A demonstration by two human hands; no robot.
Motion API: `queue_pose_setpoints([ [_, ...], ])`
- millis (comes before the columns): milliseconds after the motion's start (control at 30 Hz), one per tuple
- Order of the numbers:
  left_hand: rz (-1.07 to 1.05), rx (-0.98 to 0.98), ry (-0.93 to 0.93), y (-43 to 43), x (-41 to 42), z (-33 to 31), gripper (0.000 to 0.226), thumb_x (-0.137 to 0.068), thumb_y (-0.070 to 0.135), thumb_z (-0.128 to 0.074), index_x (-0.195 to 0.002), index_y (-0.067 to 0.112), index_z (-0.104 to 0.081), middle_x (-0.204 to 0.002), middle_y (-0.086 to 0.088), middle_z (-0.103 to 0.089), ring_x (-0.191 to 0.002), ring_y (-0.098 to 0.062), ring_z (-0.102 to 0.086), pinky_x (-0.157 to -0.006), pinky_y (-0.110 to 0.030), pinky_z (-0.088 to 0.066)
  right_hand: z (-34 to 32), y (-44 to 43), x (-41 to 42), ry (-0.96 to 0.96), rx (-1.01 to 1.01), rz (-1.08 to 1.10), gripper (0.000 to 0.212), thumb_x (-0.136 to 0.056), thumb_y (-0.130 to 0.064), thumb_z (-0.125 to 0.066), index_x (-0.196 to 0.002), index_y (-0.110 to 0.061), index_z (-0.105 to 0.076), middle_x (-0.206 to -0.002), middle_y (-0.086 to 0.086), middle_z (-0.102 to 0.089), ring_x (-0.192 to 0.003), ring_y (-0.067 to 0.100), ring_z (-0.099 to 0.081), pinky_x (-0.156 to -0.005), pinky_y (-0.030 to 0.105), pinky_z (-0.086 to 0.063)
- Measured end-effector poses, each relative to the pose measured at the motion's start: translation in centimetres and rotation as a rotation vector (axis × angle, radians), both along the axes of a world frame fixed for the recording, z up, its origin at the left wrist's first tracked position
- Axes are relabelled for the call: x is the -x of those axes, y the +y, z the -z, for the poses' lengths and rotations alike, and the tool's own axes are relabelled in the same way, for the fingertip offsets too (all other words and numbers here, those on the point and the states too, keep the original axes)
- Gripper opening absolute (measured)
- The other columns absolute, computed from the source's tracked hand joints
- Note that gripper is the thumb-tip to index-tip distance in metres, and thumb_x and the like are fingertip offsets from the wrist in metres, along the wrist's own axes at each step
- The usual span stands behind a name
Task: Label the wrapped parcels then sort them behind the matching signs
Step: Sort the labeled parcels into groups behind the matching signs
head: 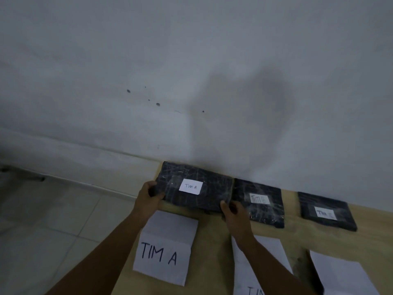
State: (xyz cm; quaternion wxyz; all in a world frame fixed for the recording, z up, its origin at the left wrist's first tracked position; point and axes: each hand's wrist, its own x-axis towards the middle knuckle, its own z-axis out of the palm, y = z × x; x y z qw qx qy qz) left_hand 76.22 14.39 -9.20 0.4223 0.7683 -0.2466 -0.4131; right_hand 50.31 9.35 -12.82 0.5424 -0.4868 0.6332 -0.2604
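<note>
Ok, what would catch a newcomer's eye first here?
The wrapped parcel labelled TIM A, gripped at its ends by the left hand and right hand, at the far-left end of the table by the wall. Right in front of it is the white TIM A sign; two more labelled parcels sit further right along the wall.

Plain indoor room: bare white wall [106, 50], tiled floor [53, 220], tan table [212, 235].

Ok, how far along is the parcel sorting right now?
Done: middle parcel and right parcel lie labelled behind the middle sign and right sign, labels too blurred to read. In hand: left hand and right hand grip the TIM A parcel behind the TIM A sign. Left: releasing it.
</note>
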Motion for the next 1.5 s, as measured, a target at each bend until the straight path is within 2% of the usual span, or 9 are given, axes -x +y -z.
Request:
queue_pose_setpoints([
  [167, -0.012, 0.012, -0.079, -1.8, -0.3, 1.4, 0.044, -0.087, 0.004, -0.063, -0.127, 0.008, -0.045, -0.113, -0.006, -0.053, -0.101, -0.020, -0.053, -0.080, -0.026, -0.040, 2.2, -3.1, -1.4, 0.080, -0.043, -0.017, 0.057, -0.088, -0.059, -0.052, -0.116, -0.010, -0.059, -0.105, 0.006, -0.058, -0.103, 0.030, -0.061, -0.087, 0.039, -0.049],
  [433, -0.012, 0.044, -0.112, -2.5, 0.2, 2.4, 0.046, -0.090, 0.007, -0.061, -0.131, 0.009, -0.040, -0.114, -0.004, -0.051, -0.099, -0.018, -0.052, -0.066, -0.013, -0.039, 1.5, -4.0, -1.1, 0.033, -0.083, -0.156, 0.048, -0.093, -0.050, -0.050, -0.130, -0.020, -0.057, -0.120, 0.002, -0.062, -0.109, 0.021, -0.058, -0.100, 0.042, -0.048],
  [633, -0.104, 0.094, -0.136, -1.1, 2.4, 1.3, 0.062, -0.090, 0.007, -0.062, -0.142, 0.011, -0.030, -0.129, -0.005, -0.046, -0.115, -0.020, -0.047, -0.099, -0.031, -0.040, -0.6, -2.5, 0.8, 0.065, 0.070, -0.095, 0.029, -0.094, -0.037, -0.055, -0.113, -0.015, -0.058, -0.097, -0.008, -0.061, -0.089, 0.008, -0.058, -0.075, 0.019, -0.044],
  [700, -0.148, 0.122, -0.196, -0.1, 3.9, 1.2, 0.056, -0.087, -0.001, -0.061, -0.137, 0.008, -0.037, -0.130, -0.011, -0.047, -0.118, -0.023, -0.047, -0.103, -0.034, -0.039, -1.7, -1.1, 2.1, -0.004, 0.048, -0.033, 0.014, -0.095, -0.021, -0.057, -0.108, -0.018, -0.055, -0.097, -0.002, -0.061, -0.086, 0.010, -0.057, -0.074, 0.022, -0.045],
  [833, -0.167, 0.102, -0.232, 2.5, 9.0, 0.4, 0.054, -0.085, 0.001, -0.063, -0.134, 0.006, -0.041, -0.133, -0.014, -0.041, -0.122, -0.028, -0.043, -0.102, -0.035, -0.038, -2.7, 2.8, 6.6, -0.039, 0.032, -0.044, 0.021, -0.095, -0.019, -0.058, -0.114, -0.010, -0.058, -0.099, 0.008, -0.067, -0.084, 0.018, -0.062, -0.074, 0.033, -0.051],
  [967, 0.039, 0.137, -0.156, 5.1, 15.3, -0.3, 0.027, -0.086, 0.000, -0.062, -0.105, 0.017, -0.053, -0.105, -0.003, -0.057, -0.109, -0.026, -0.055, -0.084, -0.026, -0.046, -3.8, 6.6, 11.6, -0.050, 0.010, -0.036, 0.010, -0.097, -0.019, -0.054, -0.106, -0.018, -0.058, -0.099, 0.000, -0.069, -0.086, 0.011, -0.068, -0.074, 0.027, -0.052],
  [1067, 0.201, 0.115, -0.139, 7.0, 21.4, -1.4, 0.025, -0.088, 0.007, -0.061, -0.104, 0.024, -0.053, -0.099, 0.009, -0.058, -0.099, -0.014, -0.059, -0.072, -0.018, -0.044, -4.8, 9.5, 16.7, -0.042, 0.013, -0.030, 0.008, -0.098, -0.018, -0.052, -0.099, -0.017, -0.060, -0.093, 0.001, -0.071, -0.078, 0.008, -0.069, -0.067, 0.021, -0.049],
  [1267, 0.465, 0.095, -0.047, 9.6, 32.7, -1.5, 0.018, -0.090, 0.012, -0.062, -0.107, 0.017, -0.057, -0.100, 0.004, -0.064, -0.094, -0.009, -0.062, -0.073, -0.005, -0.046, -5.6, 14.5, 27.4, 0.059, -0.004, 0.025, 0.013, -0.097, -0.021, -0.054, -0.090, -0.018, -0.064, -0.090, 0.002, -0.072, -0.077, 0.006, -0.068, -0.068, 0.027, -0.054],
  [1500, 0.811, -0.003, -0.001, 11.5, 48.7, -0.2, 0.009, -0.092, 0.024, -0.060, -0.100, 0.020, -0.059, -0.097, 0.004, -0.063, -0.090, -0.012, -0.062, -0.074, -0.017, -0.053, -7.1, 19.4, 41.1, 0.077, 0.005, 0.218, 0.011, -0.095, -0.017, -0.056, -0.087, -0.017, -0.064, -0.090, 0.007, -0.071, -0.074, 0.010, -0.068, -0.055, 0.009, -0.046],
])
